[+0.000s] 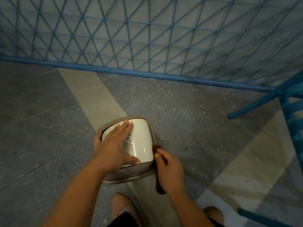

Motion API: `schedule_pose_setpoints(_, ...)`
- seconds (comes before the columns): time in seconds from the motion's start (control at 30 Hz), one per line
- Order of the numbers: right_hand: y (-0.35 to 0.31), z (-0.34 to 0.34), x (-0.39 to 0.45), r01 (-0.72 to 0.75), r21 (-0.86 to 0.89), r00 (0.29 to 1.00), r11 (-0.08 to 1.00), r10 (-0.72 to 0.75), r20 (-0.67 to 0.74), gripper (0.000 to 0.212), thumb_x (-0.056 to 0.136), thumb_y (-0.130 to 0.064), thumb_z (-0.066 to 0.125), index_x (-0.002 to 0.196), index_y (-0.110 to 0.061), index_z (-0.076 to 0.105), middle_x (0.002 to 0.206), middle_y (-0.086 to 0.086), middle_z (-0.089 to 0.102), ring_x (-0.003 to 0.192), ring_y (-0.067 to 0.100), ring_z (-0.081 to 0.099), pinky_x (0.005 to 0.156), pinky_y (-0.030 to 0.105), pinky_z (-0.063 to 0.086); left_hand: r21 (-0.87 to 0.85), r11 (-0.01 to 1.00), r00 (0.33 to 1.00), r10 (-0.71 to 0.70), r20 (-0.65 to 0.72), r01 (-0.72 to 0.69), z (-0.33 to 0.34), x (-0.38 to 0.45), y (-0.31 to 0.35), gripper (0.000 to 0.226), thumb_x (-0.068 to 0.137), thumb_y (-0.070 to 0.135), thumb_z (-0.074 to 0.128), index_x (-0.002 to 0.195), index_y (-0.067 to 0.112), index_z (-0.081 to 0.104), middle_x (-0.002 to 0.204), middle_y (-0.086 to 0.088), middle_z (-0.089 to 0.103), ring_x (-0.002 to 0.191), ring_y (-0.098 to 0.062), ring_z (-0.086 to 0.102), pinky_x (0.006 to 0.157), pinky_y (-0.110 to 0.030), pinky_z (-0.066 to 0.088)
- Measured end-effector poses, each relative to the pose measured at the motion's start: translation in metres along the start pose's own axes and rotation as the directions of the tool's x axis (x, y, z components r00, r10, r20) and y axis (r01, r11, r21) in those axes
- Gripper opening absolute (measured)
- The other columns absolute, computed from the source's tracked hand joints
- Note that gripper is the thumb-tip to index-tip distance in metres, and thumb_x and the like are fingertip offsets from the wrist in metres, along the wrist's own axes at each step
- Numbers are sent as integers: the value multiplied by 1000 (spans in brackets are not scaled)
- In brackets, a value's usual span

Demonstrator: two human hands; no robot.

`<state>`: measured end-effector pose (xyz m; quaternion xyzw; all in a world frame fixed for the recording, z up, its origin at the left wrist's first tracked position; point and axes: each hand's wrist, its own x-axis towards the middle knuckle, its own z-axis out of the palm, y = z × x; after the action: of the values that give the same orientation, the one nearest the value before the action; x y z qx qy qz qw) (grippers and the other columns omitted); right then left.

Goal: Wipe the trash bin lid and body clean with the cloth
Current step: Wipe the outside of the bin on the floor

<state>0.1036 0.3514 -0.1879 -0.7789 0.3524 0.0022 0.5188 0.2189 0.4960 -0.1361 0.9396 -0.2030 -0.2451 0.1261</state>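
Your left hand [115, 145] is flat and spread wide on the cream swing lid [141, 140] of the trash bin [129, 175], fingers across its left half, thumb hooked over the near edge. Not gripping, just pressing down.

Your right hand [169, 171] is curled shut around a dark brown cloth [158, 184], held at the bin's right rim; one end of the cloth touches the rim near the lid's right edge, the other end hangs below your hand.

Lid has brown specks and smears [129, 144] near its middle, just right of your left fingers. The bin's grey-brown rim frames the lid; bin body mostly hidden under it from this angle.

Bin stands on the speckled grey floor [180, 112], on a pale stripe [91, 94] running diagonally. A small spot [186, 148] sits on the floor right of the bin.

Blue mesh fence [147, 38] beyond the bin, blue chair legs [255, 104] at right. Your knees [122, 205] show at the bottom edge.
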Motion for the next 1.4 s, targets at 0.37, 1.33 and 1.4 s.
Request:
schedule_pose_setpoints(0.37,-42,14,44,146,-23,988,989,-145,47,32,96,-23,48,125,-21,59,120,-2,58,106,10,54,92,17,38,-153,988,998,2,-70,-13,7,-2,-7,102,59,62,76,139,57,14,144,38,0,134,12,0,115,-38,-8)
schedule_pose_setpoints(1.33,-6,28,87,173,-356,983,918,-135,127,35,95,-22,38,123,-31,58,117,4,56,95,19,59,91,33,48,-129,991,996,10,-86,-21,9,0,-8,108,58,66,74,145,52,13,156,29,3,145,3,1,116,-42,-7)
schedule_pose_setpoints(1.4,8,21,61,150,-350,987,925,-116,115,33,97,-20,40,123,-27,59,116,4,54,95,17,57,89,26,45,-114,993,997,11,-82,-20,9,0,-8,108,59,67,73,146,51,12,157,27,2,146,2,-1,116,-43,-7)
